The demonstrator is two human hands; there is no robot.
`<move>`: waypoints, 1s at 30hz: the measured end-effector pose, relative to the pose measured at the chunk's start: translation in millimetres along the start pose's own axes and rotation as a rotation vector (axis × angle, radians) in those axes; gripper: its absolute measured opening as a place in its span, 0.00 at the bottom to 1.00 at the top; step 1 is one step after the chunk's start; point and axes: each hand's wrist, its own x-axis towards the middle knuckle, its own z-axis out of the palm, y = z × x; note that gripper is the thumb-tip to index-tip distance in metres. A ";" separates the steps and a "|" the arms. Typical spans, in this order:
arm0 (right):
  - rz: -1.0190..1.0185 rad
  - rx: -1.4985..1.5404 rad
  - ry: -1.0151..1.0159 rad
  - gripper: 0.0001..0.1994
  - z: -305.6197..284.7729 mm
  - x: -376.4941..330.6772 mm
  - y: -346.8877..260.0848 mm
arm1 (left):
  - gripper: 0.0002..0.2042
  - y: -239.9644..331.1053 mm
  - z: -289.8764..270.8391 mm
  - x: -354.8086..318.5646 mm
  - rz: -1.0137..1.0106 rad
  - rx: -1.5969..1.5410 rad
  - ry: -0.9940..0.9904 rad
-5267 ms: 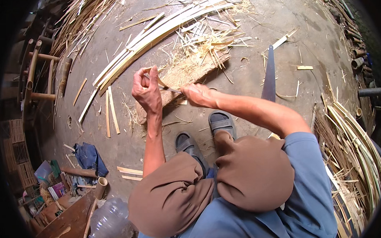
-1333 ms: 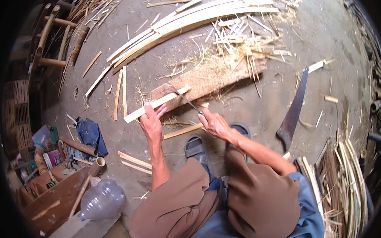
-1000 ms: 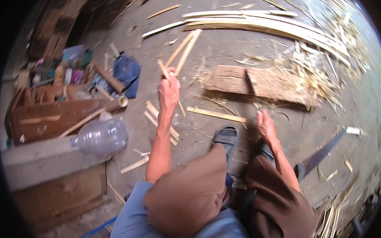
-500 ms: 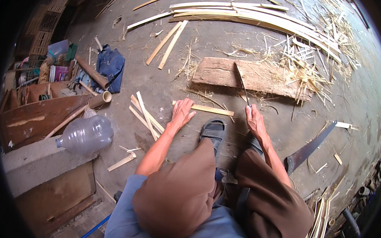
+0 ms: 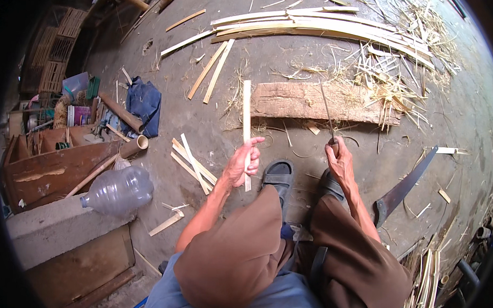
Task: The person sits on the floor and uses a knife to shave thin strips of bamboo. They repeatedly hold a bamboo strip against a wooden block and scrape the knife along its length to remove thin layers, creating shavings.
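My left hand (image 5: 244,162) is closed round a pale bamboo strip (image 5: 247,110), which stands roughly upright and points away from me. In my right hand (image 5: 339,159) is the handle of a long, thin-bladed knife (image 5: 327,110). Its blade reaches over a rough wooden plank (image 5: 302,101) lying on the floor; whether it touches the wood I cannot tell. Several short bamboo strips (image 5: 194,163) lie crossed on the ground left of my left hand. A handsaw (image 5: 405,186) rests on the floor to the right of my right hand.
Long bamboo strips (image 5: 316,29) lie across the far floor, with shavings (image 5: 387,85) heaped at the plank's right end. On the left are a clear plastic bottle (image 5: 120,190) on a concrete ledge (image 5: 43,228), a wooden toolbox (image 5: 56,169) and blue cloth (image 5: 144,104). A strip bundle (image 5: 426,282) lies lower right.
My left hand has picked the bamboo strip up off the floor and turned it from lying crosswise to upright. My right hand still holds the knife, slightly farther right.
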 end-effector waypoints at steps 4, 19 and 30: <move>0.012 -0.074 0.028 0.13 -9.2 0.4 5.4 | 0.20 7.9 33.8 19.7 0.019 0.111 0.000; -0.290 -0.461 -0.185 0.09 -13.6 34.8 -60.0 | 0.24 9.1 111.6 25.9 -0.111 0.248 0.050; -0.073 -0.329 0.073 0.11 -84.4 52.2 -23.5 | 0.18 21.2 122.2 62.5 0.031 0.204 -0.079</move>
